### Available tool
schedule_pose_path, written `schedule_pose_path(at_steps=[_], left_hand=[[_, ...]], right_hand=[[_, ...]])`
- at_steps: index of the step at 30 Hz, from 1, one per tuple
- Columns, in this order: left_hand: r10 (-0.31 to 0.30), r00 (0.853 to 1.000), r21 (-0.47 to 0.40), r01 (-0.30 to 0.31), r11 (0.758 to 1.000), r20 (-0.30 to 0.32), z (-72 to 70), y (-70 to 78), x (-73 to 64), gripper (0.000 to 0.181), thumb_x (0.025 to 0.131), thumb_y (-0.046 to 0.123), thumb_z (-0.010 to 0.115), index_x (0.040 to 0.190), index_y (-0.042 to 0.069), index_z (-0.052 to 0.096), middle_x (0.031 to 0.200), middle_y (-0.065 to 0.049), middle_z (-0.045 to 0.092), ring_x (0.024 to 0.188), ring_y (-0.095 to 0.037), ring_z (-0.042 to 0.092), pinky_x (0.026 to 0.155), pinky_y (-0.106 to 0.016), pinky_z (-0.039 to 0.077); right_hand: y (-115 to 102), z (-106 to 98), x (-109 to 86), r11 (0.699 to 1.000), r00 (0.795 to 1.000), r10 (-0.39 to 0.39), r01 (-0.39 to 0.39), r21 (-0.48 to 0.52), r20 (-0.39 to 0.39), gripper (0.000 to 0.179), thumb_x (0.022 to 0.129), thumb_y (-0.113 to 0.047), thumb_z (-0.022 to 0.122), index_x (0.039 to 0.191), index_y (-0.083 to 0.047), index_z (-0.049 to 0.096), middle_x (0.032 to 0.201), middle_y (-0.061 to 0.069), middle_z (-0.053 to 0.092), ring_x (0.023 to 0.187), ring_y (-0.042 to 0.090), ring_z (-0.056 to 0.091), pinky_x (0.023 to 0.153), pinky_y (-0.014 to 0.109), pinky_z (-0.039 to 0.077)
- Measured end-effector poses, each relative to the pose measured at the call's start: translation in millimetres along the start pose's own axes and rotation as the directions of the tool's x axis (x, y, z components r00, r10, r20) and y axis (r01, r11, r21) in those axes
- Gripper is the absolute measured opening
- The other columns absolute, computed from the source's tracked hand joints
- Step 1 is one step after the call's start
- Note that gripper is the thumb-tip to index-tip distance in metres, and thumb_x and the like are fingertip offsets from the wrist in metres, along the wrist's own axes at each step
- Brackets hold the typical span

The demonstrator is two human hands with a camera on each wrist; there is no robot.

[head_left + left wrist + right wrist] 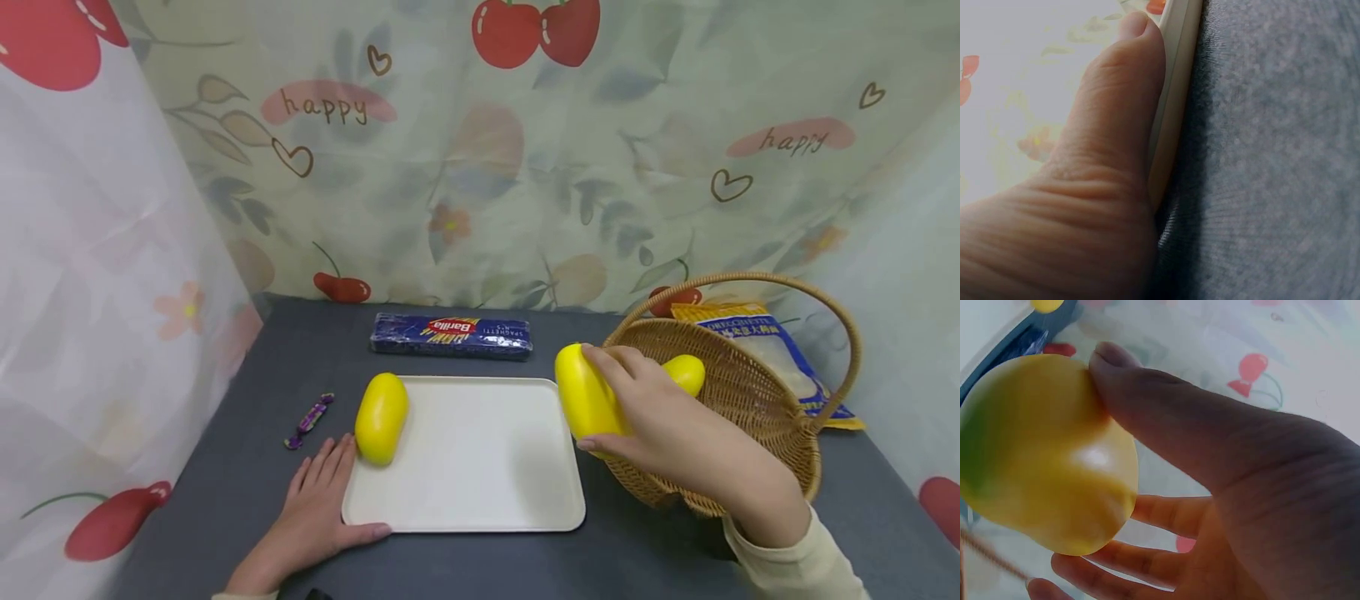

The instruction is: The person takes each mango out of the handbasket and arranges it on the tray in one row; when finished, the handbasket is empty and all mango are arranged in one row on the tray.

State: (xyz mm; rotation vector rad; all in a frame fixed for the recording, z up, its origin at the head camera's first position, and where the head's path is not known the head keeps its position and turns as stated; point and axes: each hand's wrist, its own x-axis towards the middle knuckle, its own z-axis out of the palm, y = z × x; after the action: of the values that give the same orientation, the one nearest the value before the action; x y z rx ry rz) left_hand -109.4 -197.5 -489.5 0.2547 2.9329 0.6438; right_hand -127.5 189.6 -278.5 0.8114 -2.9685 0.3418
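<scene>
My right hand grips a smooth yellow mango above the tray's right edge, beside the basket. The right wrist view shows a green tinge on this mango, with the thumb on one side and fingers on the other. A second mango lies on the left side of the white tray. Partly hidden behind my right hand, another mango shows at the wicker basket. My left hand rests at the tray's near left corner, fingers straight and thumb along the front rim.
Behind the tray lies a blue Barilla spaghetti box. A purple wrapped candy is left of the tray. A blue and yellow pasta bag lies behind the basket, whose handle arches high. Printed curtains enclose the dark table.
</scene>
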Motion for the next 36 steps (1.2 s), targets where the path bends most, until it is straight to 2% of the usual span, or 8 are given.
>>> schedule_pose_path(at_steps=[4, 8, 13, 16, 23, 31, 36], left_hand=[[-0.002, 1.000, 0.000, 0.002, 1.000, 0.007, 0.4, 1.1, -0.4, 0.131, 0.063, 0.086, 0.057, 0.151, -0.002, 0.017, 0.158, -0.021, 0.016, 0.144, -0.040, 0.009, 0.111, -0.061, 0.005], [0.000, 1.000, 0.001, 0.000, 1.000, -0.001, 1.3, 1.4, -0.4, 0.131, 0.063, 0.085, 0.059, 0.152, -0.002, 0.017, 0.158, -0.020, 0.017, 0.144, -0.040, 0.010, 0.111, -0.061, 0.005], [0.002, 1.000, 0.012, -0.001, 1.000, -0.014, 1.8, 3.3, -1.3, 0.131, 0.062, 0.086, 0.057, 0.152, -0.001, 0.018, 0.158, -0.019, 0.018, 0.144, -0.039, 0.011, 0.112, -0.060, 0.006], [0.005, 1.000, 0.013, -0.004, 1.000, -0.016, 0.3, 4.4, -1.7, 0.131, 0.062, 0.086, 0.057, 0.152, -0.001, 0.018, 0.157, -0.019, 0.019, 0.144, -0.040, 0.012, 0.112, -0.061, 0.007], [0.001, 1.000, 0.007, -0.001, 1.000, -0.020, -2.7, 5.7, 0.1, 0.130, 0.062, 0.085, 0.058, 0.152, -0.001, 0.018, 0.157, -0.020, 0.019, 0.144, -0.040, 0.011, 0.112, -0.062, 0.006], [0.022, 0.999, 0.020, -0.022, 1.000, -0.047, 0.9, 1.4, 1.0, 0.129, 0.062, 0.086, 0.058, 0.151, -0.001, 0.021, 0.156, -0.020, 0.022, 0.143, -0.040, 0.014, 0.111, -0.061, 0.008], [0.007, 1.000, 0.020, -0.007, 1.000, -0.029, 0.5, -0.1, -0.2, 0.130, 0.062, 0.087, 0.056, 0.151, -0.001, 0.020, 0.157, -0.020, 0.020, 0.143, -0.040, 0.013, 0.111, -0.061, 0.007]], right_hand=[[-15, 13, 10.8, 1.000, 1.000, -0.029, 0.029, 0.011, 0.001, 0.091, 0.078, -0.039, 0.079, 0.147, -0.005, 0.031, 0.131, 0.017, 0.046, 0.108, 0.030, 0.051, 0.088, 0.043, 0.049], [-30, 27, 19.4, 0.997, 0.999, -0.052, 0.051, 0.053, 0.014, 0.091, 0.078, -0.041, 0.078, 0.148, -0.007, 0.031, 0.132, 0.015, 0.046, 0.105, 0.026, 0.051, 0.084, 0.038, 0.049], [-45, 47, 32.9, 0.993, 0.997, -0.038, 0.030, 0.111, 0.070, 0.091, 0.081, -0.047, 0.074, 0.150, -0.011, 0.028, 0.136, 0.015, 0.043, 0.109, 0.026, 0.049, 0.082, 0.035, 0.050], [-50, 60, 42.4, 0.987, 0.996, -0.037, 0.023, 0.160, 0.086, 0.090, 0.081, -0.049, 0.072, 0.151, -0.012, 0.028, 0.136, 0.015, 0.043, 0.105, 0.024, 0.050, 0.081, 0.033, 0.049], [-50, 86, 70.3, 0.978, 0.996, -0.082, 0.072, 0.195, 0.041, 0.089, 0.080, -0.047, 0.074, 0.148, -0.006, 0.032, 0.131, 0.018, 0.047, 0.102, 0.025, 0.050, 0.082, 0.035, 0.049], [-55, 121, 97.5, 0.963, 0.992, 0.015, -0.048, 0.264, 0.125, 0.093, 0.080, -0.048, 0.074, 0.149, -0.005, 0.030, 0.132, 0.019, 0.046, 0.099, 0.023, 0.049, 0.086, 0.035, 0.048], [-60, 144, 110.5, 0.943, 0.982, 0.046, -0.103, 0.317, 0.181, 0.094, 0.080, -0.051, 0.072, 0.150, -0.007, 0.028, 0.135, 0.018, 0.044, 0.101, 0.022, 0.050, 0.089, 0.035, 0.048]])
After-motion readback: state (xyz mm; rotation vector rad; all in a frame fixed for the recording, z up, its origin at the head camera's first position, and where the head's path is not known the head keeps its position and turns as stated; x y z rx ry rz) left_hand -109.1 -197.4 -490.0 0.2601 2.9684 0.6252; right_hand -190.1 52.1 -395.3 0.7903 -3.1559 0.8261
